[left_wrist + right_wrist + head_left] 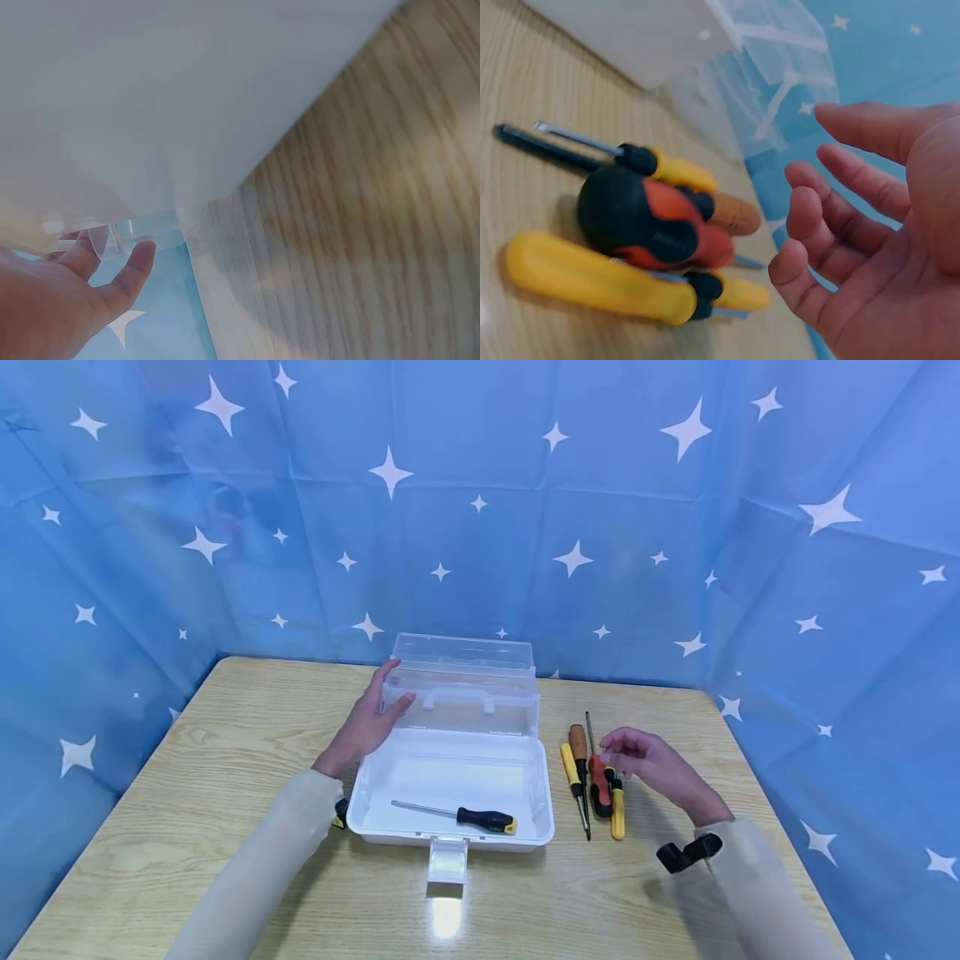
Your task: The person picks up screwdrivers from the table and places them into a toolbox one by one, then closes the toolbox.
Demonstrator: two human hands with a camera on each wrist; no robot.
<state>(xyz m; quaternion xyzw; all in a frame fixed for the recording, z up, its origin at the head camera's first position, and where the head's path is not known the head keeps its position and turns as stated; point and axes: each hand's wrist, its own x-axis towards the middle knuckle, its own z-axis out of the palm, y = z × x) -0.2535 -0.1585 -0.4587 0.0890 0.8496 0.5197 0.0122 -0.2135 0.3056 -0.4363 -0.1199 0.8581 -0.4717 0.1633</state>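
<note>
A white toolbox [450, 749] stands with its clear lid [461, 714] raised toward the back. Inside lies a screwdriver [486, 820] with a black and yellow handle. My left hand [369, 722] holds the lid's left side, thumb inside and fingers along the outer edge; its fingertips are partly hidden in the left wrist view. Over the loose screwdrivers right of the box hovers my right hand [652, 764], fingers loosely bent and holding nothing. Under it are a red and black screwdriver [660, 221], a brown-handled one [577, 742] and yellow-handled ones [592, 277].
The wooden table [225, 760] reaches back to a blue curtain [480, 560] with white stars. At the box's front, the white latch [447, 860] hangs down toward the table.
</note>
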